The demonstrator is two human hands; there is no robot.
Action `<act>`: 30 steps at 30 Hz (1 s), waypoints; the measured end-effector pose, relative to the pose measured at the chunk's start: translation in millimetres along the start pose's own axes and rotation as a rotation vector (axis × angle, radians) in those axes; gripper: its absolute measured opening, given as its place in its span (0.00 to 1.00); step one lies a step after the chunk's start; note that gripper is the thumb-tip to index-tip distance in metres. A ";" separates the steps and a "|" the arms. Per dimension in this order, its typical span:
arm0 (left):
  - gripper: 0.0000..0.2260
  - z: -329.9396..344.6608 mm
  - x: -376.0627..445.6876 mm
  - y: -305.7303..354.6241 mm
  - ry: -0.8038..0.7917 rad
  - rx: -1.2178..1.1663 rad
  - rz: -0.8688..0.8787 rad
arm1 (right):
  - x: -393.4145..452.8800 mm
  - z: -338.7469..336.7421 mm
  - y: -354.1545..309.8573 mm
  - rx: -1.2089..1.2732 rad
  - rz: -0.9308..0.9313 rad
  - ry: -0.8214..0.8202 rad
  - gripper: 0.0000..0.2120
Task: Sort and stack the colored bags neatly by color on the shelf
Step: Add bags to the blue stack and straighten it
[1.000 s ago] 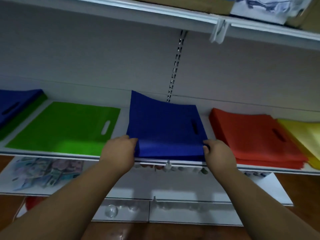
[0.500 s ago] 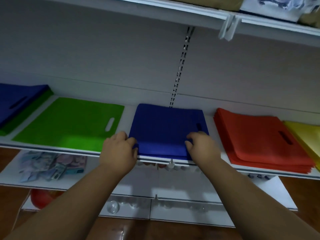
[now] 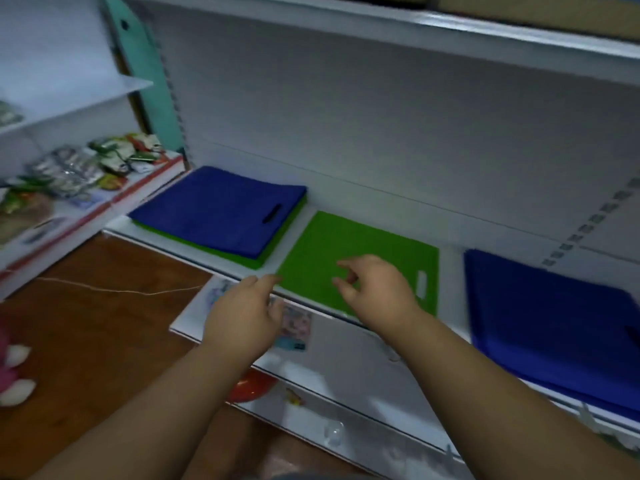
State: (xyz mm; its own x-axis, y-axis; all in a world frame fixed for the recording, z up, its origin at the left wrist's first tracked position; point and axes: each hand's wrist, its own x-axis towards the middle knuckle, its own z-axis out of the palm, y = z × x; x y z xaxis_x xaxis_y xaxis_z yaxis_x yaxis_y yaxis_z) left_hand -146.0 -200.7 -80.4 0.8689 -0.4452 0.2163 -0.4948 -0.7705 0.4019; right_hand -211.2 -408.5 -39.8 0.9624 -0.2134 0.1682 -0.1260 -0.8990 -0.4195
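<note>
Already the shelf (image 3: 194, 251) shows the sorting half done: a mixed pile (image 3: 221, 213), blue bags over green, lies at its left end, probably awaiting separation. The lone green bag (image 3: 363, 251) lies flat beside it. Above this bag the right hand (image 3: 375, 289) hovers, fingers loosely curled, empty. The left hand (image 3: 242, 313), relaxed and empty, reaches toward its near-left corner.

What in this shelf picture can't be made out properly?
- Head view, green bags under the blue bags on the left: only a thin green edge shows, so their count is hidden.
- Blue stack at right: cut off by the frame edge and blurred.
- Front of the green bag: partly covered by the right hand.
- Packets on the side shelf: too blurred to read.
- Left hand: fingers motion-blurred.
</note>
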 end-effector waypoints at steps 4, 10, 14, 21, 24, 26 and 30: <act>0.21 -40.1 15.7 -80.4 -0.003 -0.038 -0.073 | 53.6 36.3 -76.9 0.111 0.014 -0.070 0.19; 0.23 -65.6 27.0 -150.1 -0.093 -0.093 -0.172 | 109.2 88.2 -125.9 -0.110 0.152 -0.328 0.32; 0.24 -60.8 28.6 -165.1 -0.185 -0.329 -0.302 | 111.5 100.1 -124.9 -0.144 0.204 -0.478 0.30; 0.23 -71.5 45.9 -168.4 -0.030 -1.118 -0.746 | 82.3 100.4 -115.2 -0.038 0.094 0.051 0.08; 0.15 -65.4 47.4 -175.2 0.138 -1.129 -0.825 | 62.5 88.5 -95.9 0.072 0.020 0.223 0.08; 0.10 -58.7 41.8 -171.5 0.136 -1.002 -0.767 | 50.4 75.7 -77.6 0.066 0.013 0.288 0.13; 0.10 -51.3 30.2 -129.8 0.006 -0.536 -0.483 | 18.9 40.3 -32.2 0.033 0.124 0.390 0.17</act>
State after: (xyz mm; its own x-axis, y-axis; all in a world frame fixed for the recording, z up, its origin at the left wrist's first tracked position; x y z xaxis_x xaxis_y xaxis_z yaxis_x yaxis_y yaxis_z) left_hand -54.8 -90.7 -80.4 0.9899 -0.1077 -0.0917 0.0176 -0.5498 0.8351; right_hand -179.3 -368.1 -59.1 0.7762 -0.4544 0.4371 -0.2217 -0.8457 -0.4855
